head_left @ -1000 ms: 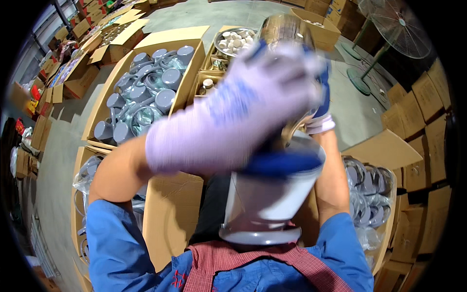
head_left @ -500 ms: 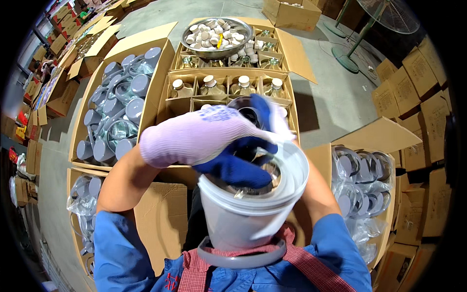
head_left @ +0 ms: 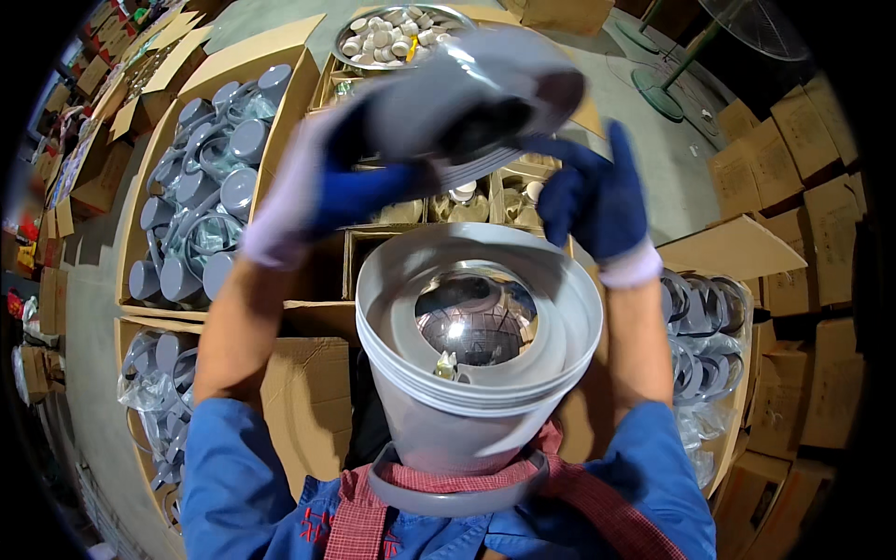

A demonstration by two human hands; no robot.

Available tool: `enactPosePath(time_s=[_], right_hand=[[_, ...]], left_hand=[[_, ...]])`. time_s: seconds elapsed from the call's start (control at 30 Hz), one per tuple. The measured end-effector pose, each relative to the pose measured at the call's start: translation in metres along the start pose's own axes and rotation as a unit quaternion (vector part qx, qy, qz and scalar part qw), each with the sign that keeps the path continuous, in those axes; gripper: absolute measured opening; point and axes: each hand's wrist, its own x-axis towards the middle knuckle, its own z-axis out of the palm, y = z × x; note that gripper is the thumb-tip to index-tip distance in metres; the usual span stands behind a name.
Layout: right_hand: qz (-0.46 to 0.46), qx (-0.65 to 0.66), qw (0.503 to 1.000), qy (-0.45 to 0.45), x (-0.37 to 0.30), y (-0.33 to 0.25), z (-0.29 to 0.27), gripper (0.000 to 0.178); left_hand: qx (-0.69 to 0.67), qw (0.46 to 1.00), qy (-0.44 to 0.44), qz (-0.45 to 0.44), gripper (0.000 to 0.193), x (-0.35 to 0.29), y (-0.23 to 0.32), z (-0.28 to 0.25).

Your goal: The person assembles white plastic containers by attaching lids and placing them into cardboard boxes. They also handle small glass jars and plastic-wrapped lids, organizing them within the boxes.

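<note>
My left hand point(head_left: 322, 187), in a lilac glove with a blue palm, grips a grey round plastic part point(head_left: 420, 112) with a dark opening, blurred by motion. It is raised above the bottle boxes. My right hand point(head_left: 597, 191), gloved alike, is beside the part's right end with its fingers apart; whether a fingertip touches it I cannot tell. Close to my body stands a pale grey plastic bucket point(head_left: 439, 434) with a grey band-like handle point(head_left: 457, 499) at its near side. Inside sits a shiny silver dome point(head_left: 476, 317), with a small crumpled clear-yellowish piece point(head_left: 446, 366) at its near edge.
Divided cartons of white-capped bottles point(head_left: 464, 196) lie ahead, a metal bowl of white caps point(head_left: 383, 42) beyond. Cartons of grey plastic parts stand left point(head_left: 196, 191) and right point(head_left: 705, 322). An open flap point(head_left: 737, 247) juts out at right. Farther right are stacked cartons point(head_left: 812, 383) and a fan point(head_left: 663, 93).
My left hand has left the bucket's mouth and risen forward, now gripping the grey part. My right hand has come into clear view at right. The silver dome in the bucket is uncovered.
</note>
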Motion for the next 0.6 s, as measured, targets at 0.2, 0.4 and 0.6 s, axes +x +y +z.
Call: enactPosePath(time_s=[0.2,0.4,0.6], right_hand=[[-0.137,0.06,0.986,0.07,-0.033,0.036,0.074,0.081],[-0.253,-0.031,0.964,-0.07,-0.03,0.055,0.054,0.084],[-0.36,-0.092,0.926,0.066,-0.069,0.054,0.075,0.104]], left_hand=[[0.061,0.975,-0.107,0.183,0.049,-0.044,0.05,0.021],[0.189,0.945,-0.061,0.261,0.04,-0.048,0.066,0.038],[0.306,0.914,0.012,0.267,0.034,-0.056,0.079,0.058]])
